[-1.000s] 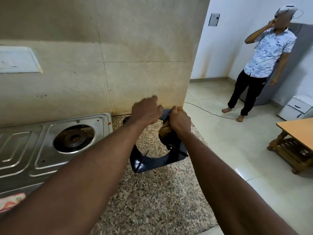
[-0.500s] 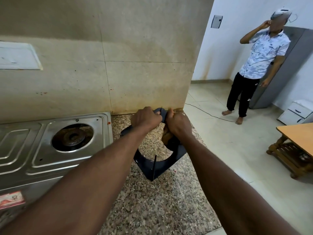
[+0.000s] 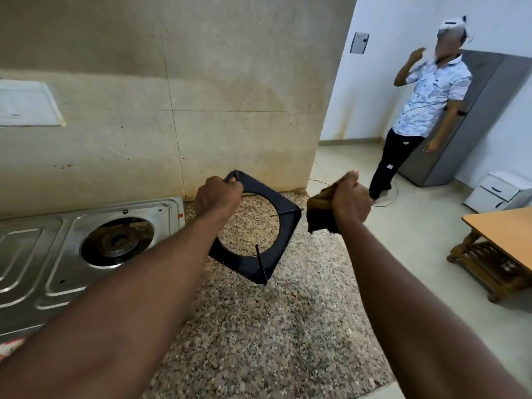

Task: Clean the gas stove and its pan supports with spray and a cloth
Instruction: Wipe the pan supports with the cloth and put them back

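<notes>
My left hand [image 3: 217,198] grips the far corner of a square black pan support [image 3: 283,234] and holds it tilted above the speckled granite counter [image 3: 259,326]. My right hand [image 3: 349,203] is clenched around a crumpled brown cloth [image 3: 318,210], just right of the support and apart from it. The steel gas stove [image 3: 37,254] lies at the left, its right burner [image 3: 116,240] bare and uncovered. No spray bottle is in view.
A stained beige tiled wall [image 3: 172,110] backs the counter. The counter ends at the right above a pale tiled floor [image 3: 417,240]. A person [image 3: 423,110] stands by a grey fridge [image 3: 483,116]. A wooden table [image 3: 501,249] is at the right.
My right hand with the cloth has come off the pan support and moved right. My left hand has turned the support flatter and more face-on to me.
</notes>
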